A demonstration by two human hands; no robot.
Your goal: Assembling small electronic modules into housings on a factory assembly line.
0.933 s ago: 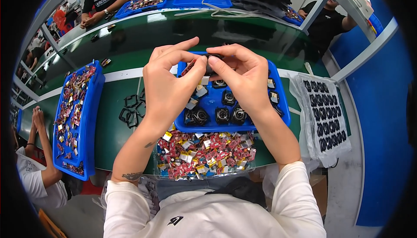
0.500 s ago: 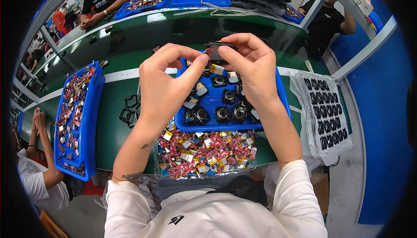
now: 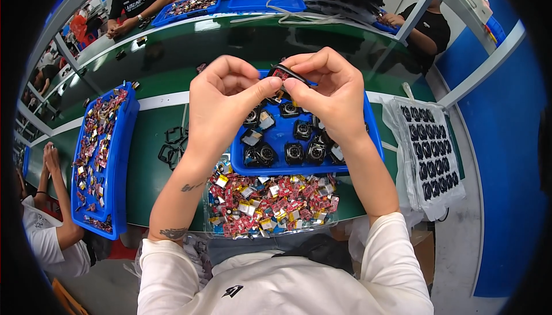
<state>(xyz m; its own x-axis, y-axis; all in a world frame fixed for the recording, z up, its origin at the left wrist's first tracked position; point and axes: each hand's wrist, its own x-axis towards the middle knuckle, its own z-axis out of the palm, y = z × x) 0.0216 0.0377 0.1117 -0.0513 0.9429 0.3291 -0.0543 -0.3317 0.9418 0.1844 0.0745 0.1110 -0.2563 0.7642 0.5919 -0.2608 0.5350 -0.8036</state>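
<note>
Up above the blue tray (image 3: 374, 142), both hands pinch one small black casing (image 3: 286, 74), a rounded, glossy shell with a red patch showing on top; the left hand (image 3: 221, 105) grips it with thumb and fingertips from its side, the right hand (image 3: 330, 93) closes on it from the other. Its long axis runs roughly left to right between the two hands, tilted slightly down toward the right; which face points up is hard to tell. Below, the tray holds more black round-faced casings (image 3: 294, 153) and a few silvery pieces. Nearer the body lies a heap of small red and gold foil-wrapped cells (image 3: 270, 200). The bench (image 3: 149, 142) is smooth green with white edging. A long blue tray (image 3: 129, 142) of similar cells sits at the left, black square frames (image 3: 172, 145) beside it, and a sheet of dark parts (image 3: 428, 151) at the right. Other people work around the bench.
</note>
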